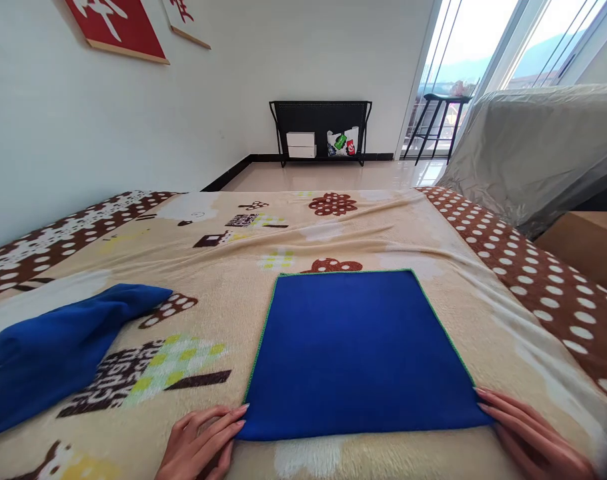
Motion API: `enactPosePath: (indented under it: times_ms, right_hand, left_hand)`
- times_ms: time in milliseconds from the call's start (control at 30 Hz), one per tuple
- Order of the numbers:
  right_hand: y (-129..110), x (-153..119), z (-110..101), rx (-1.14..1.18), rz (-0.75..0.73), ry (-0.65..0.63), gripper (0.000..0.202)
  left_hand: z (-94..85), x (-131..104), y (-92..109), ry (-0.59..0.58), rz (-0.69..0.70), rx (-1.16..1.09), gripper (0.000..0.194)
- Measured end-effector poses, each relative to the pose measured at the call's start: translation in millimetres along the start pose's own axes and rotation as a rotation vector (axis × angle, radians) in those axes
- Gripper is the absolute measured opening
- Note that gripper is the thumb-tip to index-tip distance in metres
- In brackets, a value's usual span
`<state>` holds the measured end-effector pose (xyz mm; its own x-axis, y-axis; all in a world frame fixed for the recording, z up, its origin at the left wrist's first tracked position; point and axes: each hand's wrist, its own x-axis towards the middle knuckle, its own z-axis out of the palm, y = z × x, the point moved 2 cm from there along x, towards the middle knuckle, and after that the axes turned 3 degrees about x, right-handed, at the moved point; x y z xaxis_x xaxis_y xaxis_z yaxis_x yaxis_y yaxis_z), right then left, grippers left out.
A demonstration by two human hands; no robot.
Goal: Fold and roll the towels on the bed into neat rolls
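A blue cloth [363, 353] with green stitched edges lies spread flat on the patterned bed blanket [223, 280]. At its near left corner, my left hand [203, 440] pinches the fabric, fingertips on the edge and the thumb mostly hidden. My right hand [528, 427] holds the near right corner the same way, its thumb out of sight under the fingers. Off to the left, a second blue cloth [68, 340] lies crumpled on the blanket, apart from both hands.
Brown polka-dot borders [548, 300] run along the blanket's sides. A plastic-covered piece of furniture [548, 147] and a cardboard box [583, 247] stand at the right. Beyond the bed are a black rack [321, 117] and a black stool [436, 120] by the window.
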<state>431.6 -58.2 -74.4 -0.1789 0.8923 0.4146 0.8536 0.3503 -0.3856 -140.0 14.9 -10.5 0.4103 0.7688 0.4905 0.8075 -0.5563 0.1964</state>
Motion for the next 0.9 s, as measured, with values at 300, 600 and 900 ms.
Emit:
enactPosePath:
  times_ms: [300,600,900]
  right_hand:
    - [19,27,3,-0.038,0.138,-0.070,0.029]
    - [1,35,21,-0.339,0.225,0.092,0.030]
    - [-8,28,21,-0.428,0.196,0.265,0.033]
  left_hand:
    - [16.4,25,13,-0.180,-0.371,0.156,0.025]
    - [31.3,37,35,-0.174,-0.499,0.531,0.020]
    - [33.9,30,37,-0.003,-0.455,0.458,0.020]
